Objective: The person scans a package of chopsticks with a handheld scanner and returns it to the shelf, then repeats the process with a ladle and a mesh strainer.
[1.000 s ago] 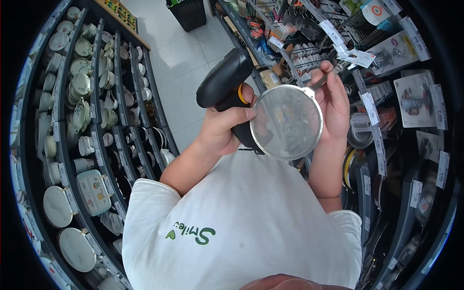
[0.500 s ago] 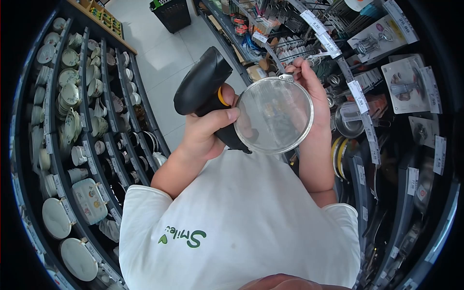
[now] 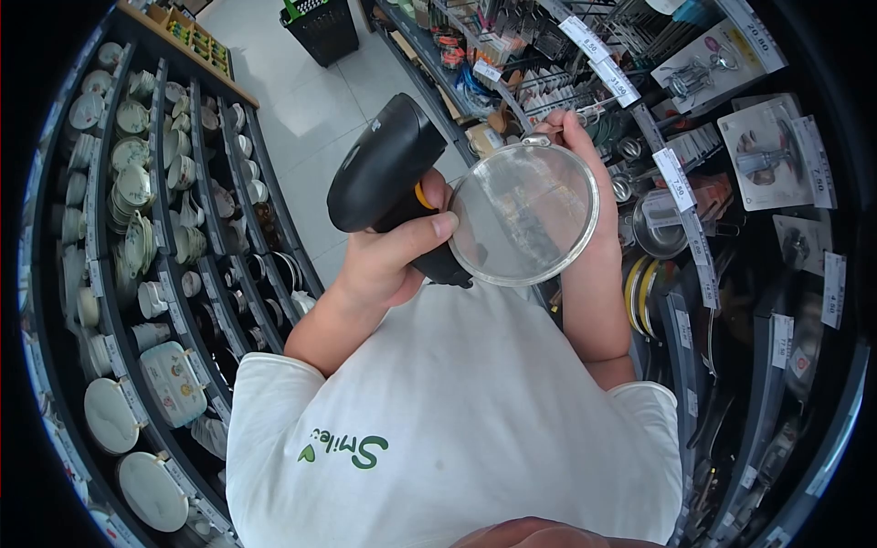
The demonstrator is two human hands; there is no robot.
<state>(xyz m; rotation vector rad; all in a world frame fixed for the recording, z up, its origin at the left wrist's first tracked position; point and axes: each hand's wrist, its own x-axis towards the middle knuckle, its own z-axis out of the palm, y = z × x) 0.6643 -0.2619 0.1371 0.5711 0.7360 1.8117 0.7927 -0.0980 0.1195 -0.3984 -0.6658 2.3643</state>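
Observation:
My left hand (image 3: 402, 242) is wrapped around the grip of a black handheld barcode scanner (image 3: 384, 164) with a yellow trigger. The scanner's rounded head points up and left. My left thumb lies at the near rim of a round fine-mesh strainer (image 3: 525, 215) with a metal rim. Beside it, my right hand (image 3: 585, 196) supports the strainer from behind and along its right side. Its fingers are curled near the metal joint (image 3: 537, 140) at the top of the rim. Most of the strainer's handle is hidden.
Dark shelves (image 3: 164, 210) with stacked plates and bowls stand on the left. Racks of packaged kitchen tools and price labels (image 3: 676, 178) are close on the right. A black shopping basket (image 3: 320, 32) with a green handle is on the tiled floor (image 3: 315, 155) ahead.
The strainer has shifted slightly right and turned a little, with the light on its mesh changed. The scanner's head has moved slightly down and right. Both hands keep their hold.

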